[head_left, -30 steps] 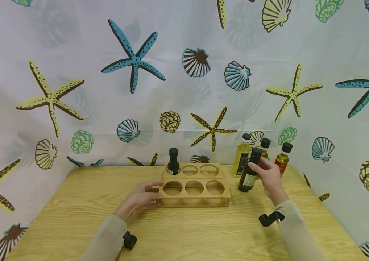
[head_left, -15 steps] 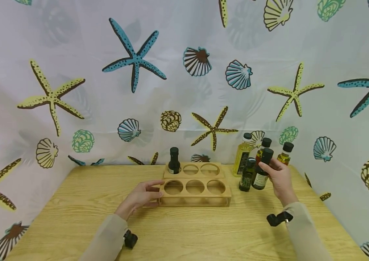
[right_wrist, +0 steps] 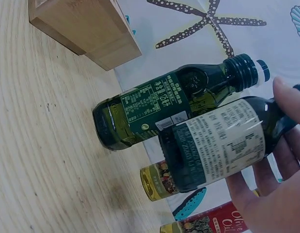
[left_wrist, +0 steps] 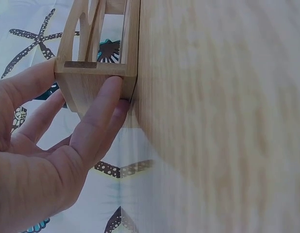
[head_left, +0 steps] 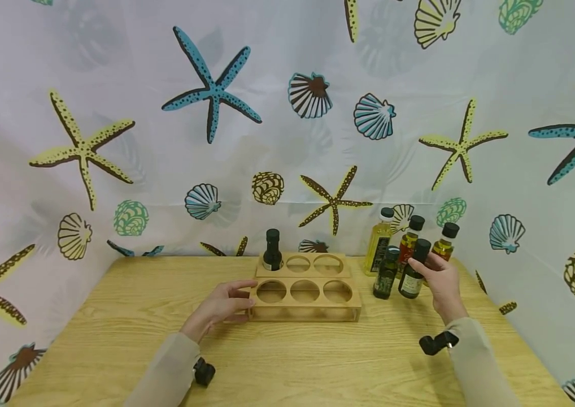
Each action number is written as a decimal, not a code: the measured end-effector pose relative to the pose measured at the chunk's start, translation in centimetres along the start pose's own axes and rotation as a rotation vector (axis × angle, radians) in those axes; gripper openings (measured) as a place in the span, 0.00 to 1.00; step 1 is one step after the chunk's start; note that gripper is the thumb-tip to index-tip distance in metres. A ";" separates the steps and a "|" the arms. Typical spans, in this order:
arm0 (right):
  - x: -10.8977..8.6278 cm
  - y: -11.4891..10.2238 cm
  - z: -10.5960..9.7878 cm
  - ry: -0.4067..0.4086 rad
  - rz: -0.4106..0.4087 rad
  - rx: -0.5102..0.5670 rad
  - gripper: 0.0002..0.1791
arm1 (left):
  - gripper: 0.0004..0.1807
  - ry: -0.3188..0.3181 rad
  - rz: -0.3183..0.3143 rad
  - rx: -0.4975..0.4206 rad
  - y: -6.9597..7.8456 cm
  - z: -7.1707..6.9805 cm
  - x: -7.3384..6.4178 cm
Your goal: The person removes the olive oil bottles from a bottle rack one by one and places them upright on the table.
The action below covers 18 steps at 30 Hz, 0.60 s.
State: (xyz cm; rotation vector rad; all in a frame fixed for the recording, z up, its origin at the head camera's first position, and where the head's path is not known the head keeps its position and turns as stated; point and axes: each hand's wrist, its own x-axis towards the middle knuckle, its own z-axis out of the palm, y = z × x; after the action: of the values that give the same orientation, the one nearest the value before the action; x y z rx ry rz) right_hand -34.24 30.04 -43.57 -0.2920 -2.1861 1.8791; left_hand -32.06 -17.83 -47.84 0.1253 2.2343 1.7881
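My right hand [head_left: 445,282] holds a small dark glass bottle [right_wrist: 223,143] with a white label, fingers and thumb around its neck. That bottle leans slightly, its dark cap toward the upper right in the head view. Just left of it stands a dark green oil bottle [head_left: 385,278], which the held bottle partly overlaps in the right wrist view. My left hand [head_left: 223,303] touches the left end of a two-tier wooden bottle rack [head_left: 305,314], fingertips and thumb against its end panel [left_wrist: 91,85]. A dark bottle [head_left: 272,251] stands in the rack's back left hole.
Behind the right hand stand a tall yellow oil bottle [head_left: 379,249], a red-labelled oil bottle [head_left: 408,243] and another black-capped oil bottle [head_left: 445,243]. A patterned curtain [head_left: 287,141] borders the wooden table [head_left: 287,362] at the back and sides.
My right hand has carried the small dark bottle to the right and slightly lower, uncovering the green oil bottle that it hid. The left hand stays at the rack.
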 end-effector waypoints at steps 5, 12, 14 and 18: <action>0.2 0.2 0.1 0.002 0.035 -0.023 0.41 | 0.29 0.001 -0.004 0.001 0.0 -0.1 0.1; 0.5 0.8 0.2 0.006 0.026 -0.030 0.40 | 0.30 -0.028 0.000 0.004 0.3 -0.1 -0.3; 0.6 1.0 0.1 0.007 0.022 -0.032 0.40 | 0.30 -0.025 -0.003 0.001 0.4 -0.1 -0.3; 0.8 1.3 0.1 0.012 0.021 -0.032 0.39 | 0.31 -0.023 -0.002 0.002 0.6 0.0 -0.4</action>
State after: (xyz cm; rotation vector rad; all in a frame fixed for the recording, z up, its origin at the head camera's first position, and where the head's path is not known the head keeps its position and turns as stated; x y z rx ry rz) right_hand -35.00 30.39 -44.87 -0.3327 -2.2161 1.8499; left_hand -31.75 -17.82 -47.21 0.1431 2.2188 1.7744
